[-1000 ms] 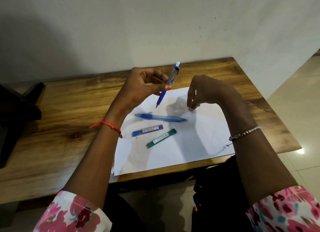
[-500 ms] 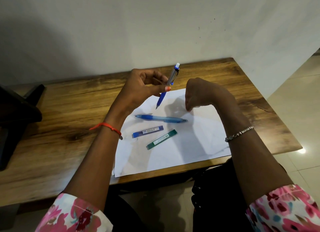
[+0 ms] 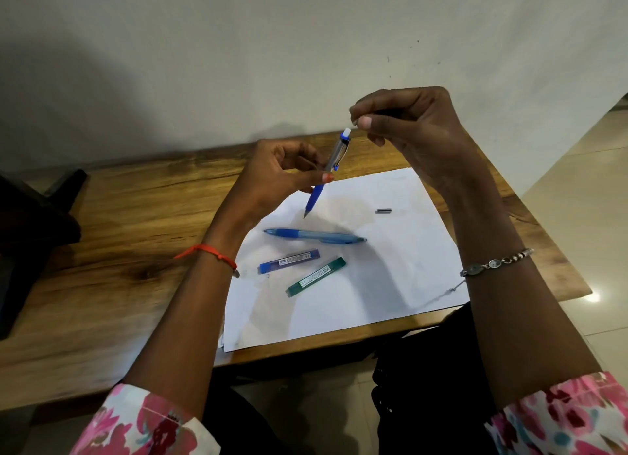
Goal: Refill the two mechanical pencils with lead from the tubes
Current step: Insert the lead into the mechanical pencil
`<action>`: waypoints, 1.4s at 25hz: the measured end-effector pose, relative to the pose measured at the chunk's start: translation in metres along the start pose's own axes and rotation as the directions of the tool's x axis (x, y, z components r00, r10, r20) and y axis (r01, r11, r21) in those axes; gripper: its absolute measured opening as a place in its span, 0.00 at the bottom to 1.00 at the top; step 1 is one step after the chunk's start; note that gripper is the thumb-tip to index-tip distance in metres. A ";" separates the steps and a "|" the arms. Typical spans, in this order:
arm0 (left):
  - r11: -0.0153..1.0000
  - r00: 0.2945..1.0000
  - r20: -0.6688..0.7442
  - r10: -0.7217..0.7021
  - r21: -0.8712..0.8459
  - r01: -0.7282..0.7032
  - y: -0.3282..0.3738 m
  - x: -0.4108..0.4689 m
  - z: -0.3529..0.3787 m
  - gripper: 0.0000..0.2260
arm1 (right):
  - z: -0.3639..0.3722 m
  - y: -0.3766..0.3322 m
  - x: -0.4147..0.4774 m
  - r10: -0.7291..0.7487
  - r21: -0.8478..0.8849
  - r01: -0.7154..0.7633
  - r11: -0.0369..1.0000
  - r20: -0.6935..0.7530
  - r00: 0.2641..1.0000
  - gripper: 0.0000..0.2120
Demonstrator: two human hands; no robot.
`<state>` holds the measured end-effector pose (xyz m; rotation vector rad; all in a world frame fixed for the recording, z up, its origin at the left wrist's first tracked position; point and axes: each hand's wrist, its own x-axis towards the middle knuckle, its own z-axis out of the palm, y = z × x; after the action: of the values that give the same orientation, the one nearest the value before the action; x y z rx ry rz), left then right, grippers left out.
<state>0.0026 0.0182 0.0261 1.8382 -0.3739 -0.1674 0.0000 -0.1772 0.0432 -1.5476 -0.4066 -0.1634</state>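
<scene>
My left hand (image 3: 278,179) grips a blue and grey mechanical pencil (image 3: 334,155) held tilted, tip down over the white paper (image 3: 390,267), its white eraser end bare at the top. My right hand (image 3: 414,128) hovers just above and right of that end, thumb and forefinger pinched together, nothing visible between them. A small dark cap (image 3: 383,210) lies alone on the paper. The second blue pencil (image 3: 312,235) lies flat on the sheet. Below it rest a blue lead tube (image 3: 289,261) and a green lead tube (image 3: 316,276), both closed.
The paper sits on a wooden table (image 3: 119,251) against a pale wall. A dark object (image 3: 30,223) stands at the table's left edge. Tiled floor shows to the right.
My right hand was low on the paper and has risen to the top of the held pencil, leaving the small dark cap on the sheet. The left hand stayed put.
</scene>
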 end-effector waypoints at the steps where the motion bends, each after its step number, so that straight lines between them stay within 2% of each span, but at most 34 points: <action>1: 1.000 1.000 -0.005 0.000 -0.001 0.000 0.000 0.000 0.000 0.09 | 0.001 -0.001 0.000 -0.012 -0.020 0.012 1.000 0.004 1.000 0.09; 12: 1.000 1.000 0.001 0.007 0.018 -0.007 0.000 0.000 -0.002 0.09 | 0.004 -0.009 -0.003 -0.008 -0.159 0.009 0.987 0.008 1.000 0.07; 19: 0.997 0.999 -0.014 0.032 0.069 -0.031 -0.004 0.000 -0.002 0.08 | 0.004 -0.015 -0.003 -0.029 -0.246 0.036 0.969 0.034 0.999 0.09; 28: 0.975 0.983 -0.036 0.183 0.138 -0.176 -0.006 0.001 -0.002 0.10 | -0.001 -0.020 -0.005 -0.010 -0.299 0.020 0.954 0.034 0.999 0.12; 35: 0.973 0.975 -0.046 0.217 0.090 -0.212 -0.005 -0.001 0.000 0.12 | -0.002 -0.019 -0.004 0.016 -0.291 -0.003 0.957 0.042 0.999 0.09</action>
<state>0.0030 0.0199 0.0215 1.8671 -0.5439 0.0492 -0.0105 -0.1806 0.0599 -1.8462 -0.4232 -0.1883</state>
